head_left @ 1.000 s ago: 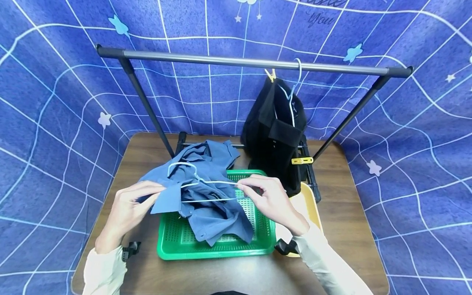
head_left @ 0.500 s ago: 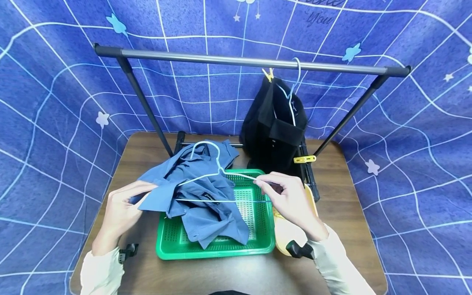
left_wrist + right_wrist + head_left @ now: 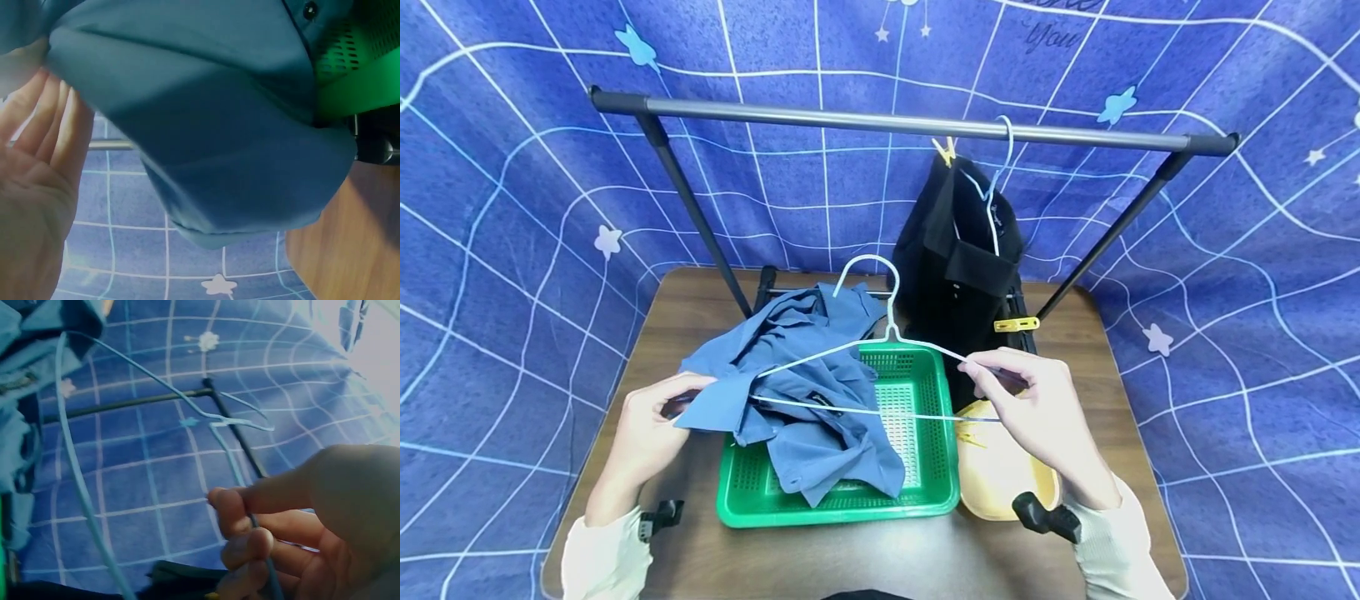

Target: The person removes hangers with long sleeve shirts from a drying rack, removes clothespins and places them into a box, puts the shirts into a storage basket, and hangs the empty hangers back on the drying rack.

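A blue collared shirt (image 3: pixel 850 458) lies bunched over the green basket (image 3: pixel 838 518). My left hand (image 3: pixel 651 429) pinches a flap of it at the left, and in the left wrist view the cloth (image 3: pixel 219 137) hangs down from the fingers. A pale blue wire hanger (image 3: pixel 892 323) spans the shirt with its hook up. Its left end disappears under the flap. With thumb and fingers, my right hand (image 3: pixel 1041 408) grips the hanger's right shoulder. In the right wrist view the hanger's bare wire (image 3: pixel 78 481) runs toward the shirt at the upper left.
A clothes rack with a metal rail (image 3: pixel 850 122) stands at the back. Black clothing (image 3: pixel 981 292) hangs there on another hanger, with yellow clips (image 3: pixel 1017 324) on it. A yellow tray (image 3: pixel 1011 479) with clips sits right of the basket on the wooden table (image 3: pixel 850 567).
My right hand has moved right with the hanger, whose hook has swung up and right, clear of the shirt. The left hand has shifted slightly left with the flap.
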`<move>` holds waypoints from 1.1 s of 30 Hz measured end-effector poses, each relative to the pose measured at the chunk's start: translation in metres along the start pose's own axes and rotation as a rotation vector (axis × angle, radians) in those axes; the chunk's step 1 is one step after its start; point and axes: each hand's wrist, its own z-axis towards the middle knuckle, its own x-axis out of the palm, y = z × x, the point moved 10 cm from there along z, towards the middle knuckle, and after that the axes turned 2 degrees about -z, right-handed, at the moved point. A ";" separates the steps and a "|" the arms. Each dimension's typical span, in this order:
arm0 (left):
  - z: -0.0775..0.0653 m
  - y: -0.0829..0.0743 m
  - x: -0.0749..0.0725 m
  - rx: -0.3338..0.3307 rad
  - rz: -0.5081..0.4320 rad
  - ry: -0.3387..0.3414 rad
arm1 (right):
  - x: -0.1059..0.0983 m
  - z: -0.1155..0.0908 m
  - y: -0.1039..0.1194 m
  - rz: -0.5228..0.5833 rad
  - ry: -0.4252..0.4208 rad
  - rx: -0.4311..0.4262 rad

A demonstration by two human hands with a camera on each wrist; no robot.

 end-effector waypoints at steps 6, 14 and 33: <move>-0.004 0.006 0.007 -0.104 -0.040 0.104 | -0.019 -0.003 0.009 -0.004 -0.018 -0.010; -0.006 0.006 0.010 -0.127 -0.051 0.145 | -0.040 -0.003 0.008 -0.038 -0.038 0.028; -0.012 -0.013 0.067 -0.066 -0.225 0.255 | 0.002 0.022 0.008 0.263 0.070 0.007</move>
